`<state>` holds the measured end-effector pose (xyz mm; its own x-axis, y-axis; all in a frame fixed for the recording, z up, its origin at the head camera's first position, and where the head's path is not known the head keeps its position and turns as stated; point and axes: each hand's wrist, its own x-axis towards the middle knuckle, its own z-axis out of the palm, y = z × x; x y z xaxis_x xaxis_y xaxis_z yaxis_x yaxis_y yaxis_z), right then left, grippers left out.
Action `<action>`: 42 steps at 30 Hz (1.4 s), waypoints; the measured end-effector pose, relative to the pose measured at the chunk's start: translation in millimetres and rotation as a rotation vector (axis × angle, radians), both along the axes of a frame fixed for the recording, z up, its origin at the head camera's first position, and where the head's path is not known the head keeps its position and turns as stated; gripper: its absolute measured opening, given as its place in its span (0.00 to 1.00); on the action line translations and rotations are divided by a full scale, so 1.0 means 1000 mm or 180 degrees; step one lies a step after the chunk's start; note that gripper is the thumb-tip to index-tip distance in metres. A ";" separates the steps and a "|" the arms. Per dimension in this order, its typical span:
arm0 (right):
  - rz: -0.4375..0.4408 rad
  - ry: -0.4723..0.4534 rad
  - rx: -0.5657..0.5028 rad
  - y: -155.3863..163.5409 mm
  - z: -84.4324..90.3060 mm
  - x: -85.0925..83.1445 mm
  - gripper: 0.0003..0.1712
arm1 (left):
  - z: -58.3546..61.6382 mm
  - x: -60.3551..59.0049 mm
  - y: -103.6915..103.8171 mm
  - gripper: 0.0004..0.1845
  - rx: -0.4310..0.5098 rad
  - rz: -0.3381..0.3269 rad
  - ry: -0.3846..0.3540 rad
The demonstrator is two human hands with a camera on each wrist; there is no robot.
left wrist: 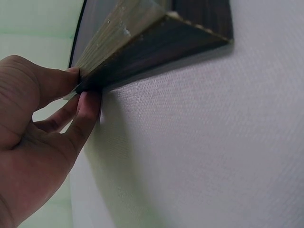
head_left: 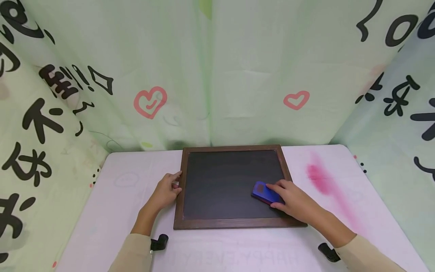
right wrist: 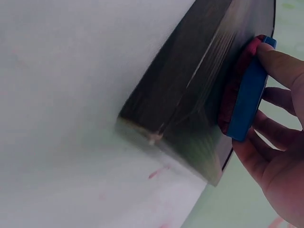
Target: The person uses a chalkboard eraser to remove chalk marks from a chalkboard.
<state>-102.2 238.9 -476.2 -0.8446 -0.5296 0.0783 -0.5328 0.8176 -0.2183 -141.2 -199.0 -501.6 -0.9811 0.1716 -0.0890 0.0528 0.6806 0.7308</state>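
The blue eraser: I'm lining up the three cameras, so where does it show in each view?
Head: the blue eraser lies on the chalkboard, lower right, under the right hand.
Left wrist: not in view; only the left hand at the wooden frame.
Right wrist: upper right.
Shared landmark: the wooden frame.

bare hands [head_left: 166, 190], beige long sleeves [head_left: 363, 251], and a black wrist mount [head_left: 159, 242] on each arm.
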 end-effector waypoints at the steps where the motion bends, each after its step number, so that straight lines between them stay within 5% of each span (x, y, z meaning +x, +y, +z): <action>1: 0.0011 0.0021 0.0011 -0.003 0.000 0.000 0.35 | 0.000 0.000 0.000 0.33 -0.0005 0.0007 -0.0002; 32: 0.0849 0.0077 0.0374 -0.176 -0.002 -0.018 0.36 | -0.004 -0.001 -0.001 0.33 -0.0020 -0.0020 0.0038; 42: 0.1026 0.0168 0.0528 -0.202 0.002 -0.014 0.34 | -0.002 -0.002 -0.002 0.33 0.0055 0.0005 -0.0051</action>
<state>-115.8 36.9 -474.5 -0.6294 -0.7770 0.0081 -0.7758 0.6278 -0.0623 -143.6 -201.4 -503.5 -0.9799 0.1716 -0.1018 0.0398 0.6679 0.7432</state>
